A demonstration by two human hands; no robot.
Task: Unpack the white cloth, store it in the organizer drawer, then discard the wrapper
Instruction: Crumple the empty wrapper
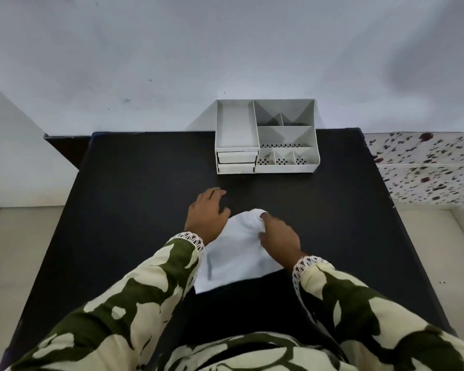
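I see my left hand (206, 214) resting fingers spread on the black tabletop (134, 183), just left of the flat white cloth (233, 253) — my right hand (279, 236) pinches its far edge; the white plastic organizer (265, 136) sits beyond.

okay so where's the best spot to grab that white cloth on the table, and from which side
Probably the far bunched corner of the white cloth, where the right hand already pinches. It stands raised off the black table; the rest lies flat. Come from above, on the right.

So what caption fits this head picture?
Two hands handle a white cloth on a black table, before a white organizer.
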